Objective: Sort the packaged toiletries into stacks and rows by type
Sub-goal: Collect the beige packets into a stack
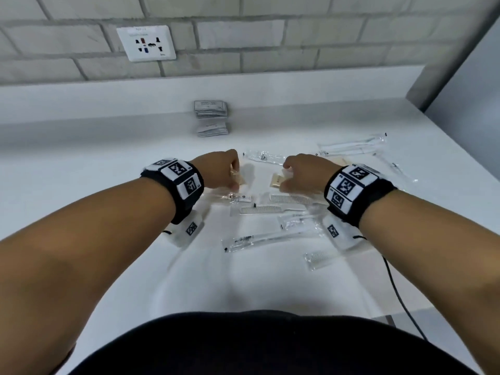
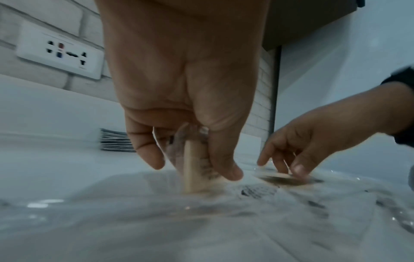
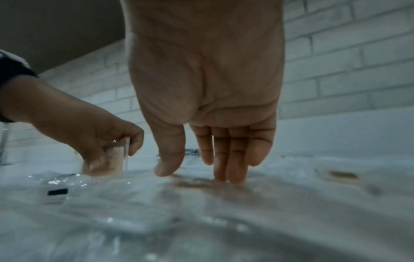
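Note:
My left hand [image 1: 230, 173] pinches a beige wrapped packet [image 1: 240, 180] between thumb and fingers and holds it on edge on the white counter [image 1: 108, 163]. The left wrist view shows that packet [image 2: 192, 180] upright under the left hand [image 2: 195, 164]. My right hand [image 1: 295, 175] reaches down with straight fingers onto a second beige packet [image 1: 277, 181] lying flat. In the right wrist view its fingertips [image 3: 226, 177] touch this flat packet [image 3: 192, 183], with the thumb standing apart.
Two stacks of grey sachets [image 1: 210, 108] sit near the back wall. Wrapped combs [image 1: 290, 198] and wrapped toothbrushes [image 1: 259, 240] lie scattered in front of and to the right of my hands. A black cable [image 1: 400, 293] runs off the counter's right edge.

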`<state>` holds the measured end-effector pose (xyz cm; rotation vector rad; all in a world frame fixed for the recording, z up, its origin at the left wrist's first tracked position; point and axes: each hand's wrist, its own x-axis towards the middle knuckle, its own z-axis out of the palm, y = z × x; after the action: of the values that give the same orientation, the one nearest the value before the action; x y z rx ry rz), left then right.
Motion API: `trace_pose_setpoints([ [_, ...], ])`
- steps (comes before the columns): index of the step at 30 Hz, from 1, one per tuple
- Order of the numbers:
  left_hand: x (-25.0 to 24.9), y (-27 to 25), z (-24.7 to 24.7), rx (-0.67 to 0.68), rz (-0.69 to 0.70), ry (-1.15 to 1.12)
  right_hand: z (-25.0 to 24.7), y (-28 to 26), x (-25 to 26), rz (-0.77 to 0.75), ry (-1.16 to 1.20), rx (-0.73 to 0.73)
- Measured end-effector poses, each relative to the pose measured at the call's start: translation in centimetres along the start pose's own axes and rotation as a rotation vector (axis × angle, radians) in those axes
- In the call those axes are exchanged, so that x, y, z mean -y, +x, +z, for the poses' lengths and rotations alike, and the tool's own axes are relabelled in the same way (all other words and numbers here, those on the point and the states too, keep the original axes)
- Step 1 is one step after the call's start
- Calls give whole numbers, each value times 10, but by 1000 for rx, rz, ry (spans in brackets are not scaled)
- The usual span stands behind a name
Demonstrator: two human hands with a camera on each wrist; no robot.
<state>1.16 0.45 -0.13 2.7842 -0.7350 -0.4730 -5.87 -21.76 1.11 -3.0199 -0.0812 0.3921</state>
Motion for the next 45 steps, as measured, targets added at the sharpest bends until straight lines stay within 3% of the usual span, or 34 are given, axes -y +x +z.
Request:
trace_pose_setpoints([
  [5, 2, -12, -6, -97, 4, -52, 3, 5, 14, 85, -14, 31],
  [9, -6, -21, -7, -111, -4, -295, -5, 2, 9, 36, 58, 51],
  [13, -32, -22, -7, -142, -2, -559, -21, -11, -21, 72, 207, -93],
  [17, -74, -7, -4, -74, 59, -481, -29, -37, -81, 238, 478, -258],
  [21, -117, 17, 4, 52, 127, -276, -29, -67, -140, 393, 847, -303],
  [25, -154, 37, 20, 155, 163, 122, -21, -95, -183, 478, 652, -231],
  [28, -165, 43, 30, 182, 120, 303, -16, -109, -200, 466, 309, -40],
  [33, -171, 51, 39, 171, 17, 293, -5, -106, -204, 363, -3, 162],
  [39, -163, 53, 39, 190, -80, 194, 19, -95, -204, 332, -17, 92],
  [41, -160, 48, 36, 181, -99, 161, 22, -95, -206, 291, 79, 58],
  [45, -153, 37, 18, 109, -154, 63, 7, -94, -218, 208, 231, 123],
])
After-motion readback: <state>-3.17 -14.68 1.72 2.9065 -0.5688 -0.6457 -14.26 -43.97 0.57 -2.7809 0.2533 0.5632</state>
